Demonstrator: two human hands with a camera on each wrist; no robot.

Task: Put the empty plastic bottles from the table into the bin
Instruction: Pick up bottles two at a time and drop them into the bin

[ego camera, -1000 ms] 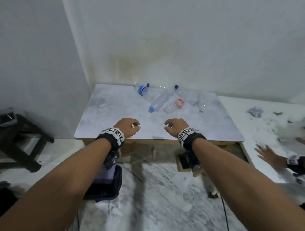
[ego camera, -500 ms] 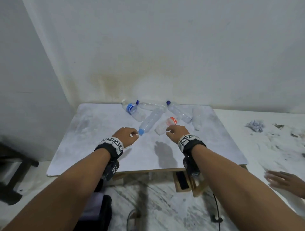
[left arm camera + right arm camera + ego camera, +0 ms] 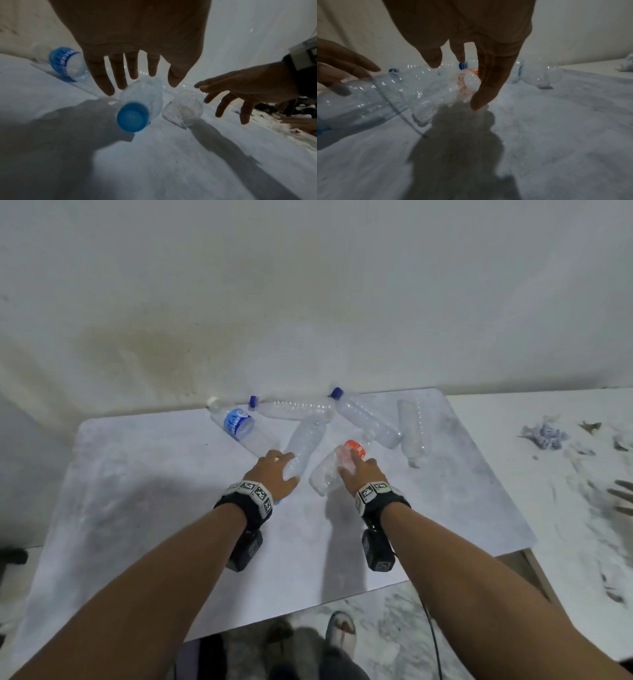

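Several empty clear bottles lie at the far side of the marbled table (image 3: 144,494). My left hand (image 3: 286,465) reaches over a blue-capped bottle (image 3: 303,446), its cap (image 3: 133,117) pointing toward me. Its fingers (image 3: 104,81) are straight and spread on or just above the bottle's body. My right hand (image 3: 349,463) is spread over an orange-labelled bottle (image 3: 325,474), with one fingertip (image 3: 479,100) down beside it. Neither hand has curled round a bottle. No bin is in view.
Further back lie a blue-labelled bottle (image 3: 239,426), two blue-capped bottles (image 3: 294,409) (image 3: 366,419) and a capless one (image 3: 414,429), against the wall. Another person's fingers (image 3: 620,498) rest on the white ledge at the right, near crumpled paper (image 3: 543,434). My foot (image 3: 342,628) shows below the table edge.
Both hands have moved forward from the table's front edge to the bottles, and their loosely curled fingers have spread. My head has come closer to the table.
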